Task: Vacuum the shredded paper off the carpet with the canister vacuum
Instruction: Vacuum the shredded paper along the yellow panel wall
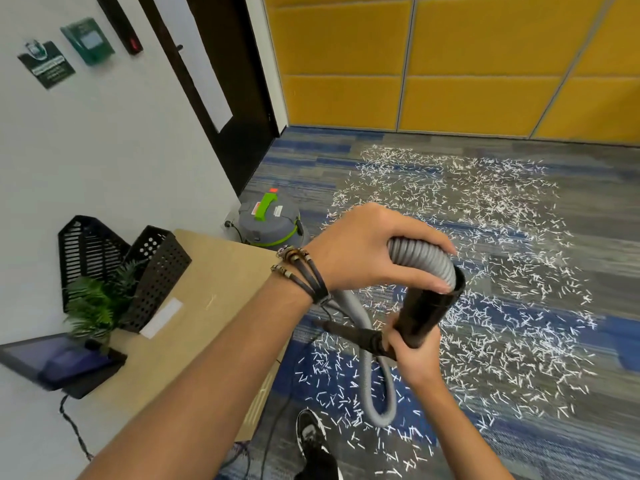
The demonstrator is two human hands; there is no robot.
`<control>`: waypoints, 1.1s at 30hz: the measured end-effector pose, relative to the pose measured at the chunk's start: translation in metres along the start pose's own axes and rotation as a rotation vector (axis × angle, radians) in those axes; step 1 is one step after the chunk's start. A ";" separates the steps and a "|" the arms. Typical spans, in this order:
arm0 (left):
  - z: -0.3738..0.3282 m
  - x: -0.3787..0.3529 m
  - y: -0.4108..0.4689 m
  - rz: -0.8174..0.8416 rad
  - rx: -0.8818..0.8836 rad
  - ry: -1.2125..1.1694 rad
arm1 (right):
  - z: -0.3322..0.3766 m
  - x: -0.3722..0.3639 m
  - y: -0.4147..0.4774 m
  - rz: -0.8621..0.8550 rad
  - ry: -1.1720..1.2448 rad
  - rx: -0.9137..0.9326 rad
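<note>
Left hand (374,251): fingers and thumb curled over the top of the hose (427,259), gripping it just where it enters the black cuff (431,306). Cord bracelets (304,277) sit on the wrist.
Right hand (414,355): wrapped round the lower end of the black cuff, below the left hand.
Hose: grey, ribbed. It bends down from the cuff, passes behind the left wrist and forms a loop on the carpet (311,150) near the person's shoe (311,434).
Black cuff: rigid tube, tilted, upper end toward the right, held above the floor between both hands.
Wand section (349,334): slimmer black tube running left from beside the right hand. Whether that hand also holds it cannot be told.
Canister vacuum (270,220): grey drum with green handle and green band, standing on the carpet against the white wall, just beyond the far corner of the table (214,271).
Shredded paper (485,220): white strips spread thickly over the carpet, from near the yellow wall panels (450,64) to the area under the hands and around the hose loop.
Carpet: striped blue and grey tiles.
Table: tan top at the left, carrying two black perforated organisers (159,268), a small green plant (93,306) and a dark tablet (59,362) at the near edge.
Door (214,81): dark, set in the white wall left of the yellow panels.
</note>
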State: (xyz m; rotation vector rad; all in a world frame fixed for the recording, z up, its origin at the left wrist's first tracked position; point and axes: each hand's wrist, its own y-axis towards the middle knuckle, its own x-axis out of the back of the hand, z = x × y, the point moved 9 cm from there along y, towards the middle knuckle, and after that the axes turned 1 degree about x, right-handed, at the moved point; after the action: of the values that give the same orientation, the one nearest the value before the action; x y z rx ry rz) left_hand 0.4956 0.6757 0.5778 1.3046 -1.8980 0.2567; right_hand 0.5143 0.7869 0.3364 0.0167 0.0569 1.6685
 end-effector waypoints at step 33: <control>-0.057 -0.014 -0.010 -0.061 0.054 0.034 | 0.036 0.024 -0.047 0.074 0.071 0.075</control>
State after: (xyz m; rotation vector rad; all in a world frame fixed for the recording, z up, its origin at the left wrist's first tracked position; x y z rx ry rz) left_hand 0.5350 0.7129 0.6033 1.3830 -1.8310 0.2990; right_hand 0.5603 0.8163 0.3700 0.0164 0.1744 1.7405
